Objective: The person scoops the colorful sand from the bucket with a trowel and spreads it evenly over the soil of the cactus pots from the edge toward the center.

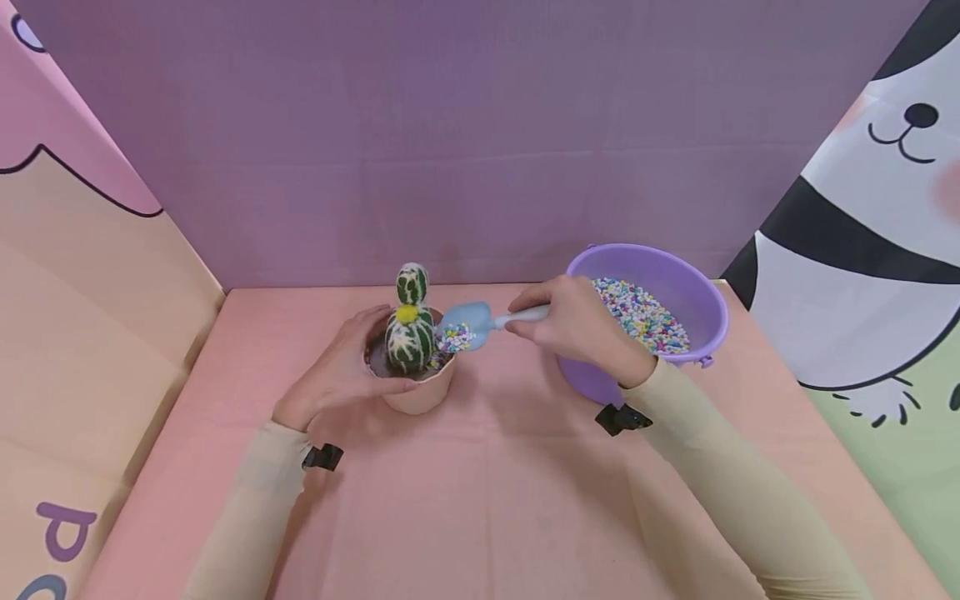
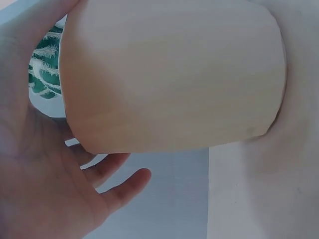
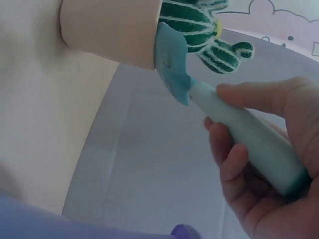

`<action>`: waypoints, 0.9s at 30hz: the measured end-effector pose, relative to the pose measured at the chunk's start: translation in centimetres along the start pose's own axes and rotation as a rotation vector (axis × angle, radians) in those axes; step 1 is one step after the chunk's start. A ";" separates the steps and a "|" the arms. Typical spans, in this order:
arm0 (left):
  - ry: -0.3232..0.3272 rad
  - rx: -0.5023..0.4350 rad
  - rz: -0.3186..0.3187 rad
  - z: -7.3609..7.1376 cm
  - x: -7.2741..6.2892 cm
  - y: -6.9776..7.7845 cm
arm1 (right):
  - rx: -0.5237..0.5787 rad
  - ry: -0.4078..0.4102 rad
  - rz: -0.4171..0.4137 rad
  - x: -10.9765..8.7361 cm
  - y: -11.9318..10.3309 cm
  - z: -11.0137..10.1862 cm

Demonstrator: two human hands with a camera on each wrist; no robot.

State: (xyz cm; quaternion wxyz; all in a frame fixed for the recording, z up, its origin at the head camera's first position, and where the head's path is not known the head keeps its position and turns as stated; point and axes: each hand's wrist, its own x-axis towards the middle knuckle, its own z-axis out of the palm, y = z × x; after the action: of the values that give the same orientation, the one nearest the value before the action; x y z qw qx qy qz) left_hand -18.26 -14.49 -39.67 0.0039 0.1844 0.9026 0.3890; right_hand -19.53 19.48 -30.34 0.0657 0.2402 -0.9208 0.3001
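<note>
A pale flowerpot [image 1: 418, 398] stands on the table, holding a green-and-white striped cactus [image 1: 410, 346] with a yellow flower. My left hand [image 1: 336, 367] grips the pot from the left, thumb along the front near the rim and fingers round the far side. My right hand [image 1: 576, 323] holds a small blue shovel [image 1: 476, 315] by its pale handle [image 3: 244, 132]. The shovel's blade carries colourful beads [image 1: 454, 337] and is tilted at the pot's right rim. Some beads lie inside the pot beside the cactus; the right wrist view shows the blade's underside.
Behind my right hand is a purple bucket [image 1: 708, 312] part-filled with colourful beads [image 1: 637, 312]. A pink cloth covers the table [image 1: 450, 517]. A purple backdrop [image 1: 480, 167] rises at the back, with printed panels on both sides.
</note>
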 end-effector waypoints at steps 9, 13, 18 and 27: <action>0.059 0.041 -0.048 0.0 0.0 0.7 | -0.055 0.150 -0.131 -0.3 -0.3 0.8; 0.083 0.099 -0.081 0.3 -0.1 1.3 | -0.079 0.174 -0.189 -0.4 -0.3 1.0; 0.081 0.099 -0.059 0.4 0.0 1.2 | -0.101 0.189 -0.248 -0.5 -0.3 1.2; 0.002 -0.150 0.171 0.2 0.6 -0.7 | -0.076 0.199 -0.260 -1.2 0.1 1.5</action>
State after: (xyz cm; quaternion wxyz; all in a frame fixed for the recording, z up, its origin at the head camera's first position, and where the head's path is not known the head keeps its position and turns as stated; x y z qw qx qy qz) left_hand -18.99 -14.60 -40.20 -0.0162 0.2595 0.8519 0.4546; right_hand -18.46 19.11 -31.94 0.2039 0.3238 -0.8816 0.2762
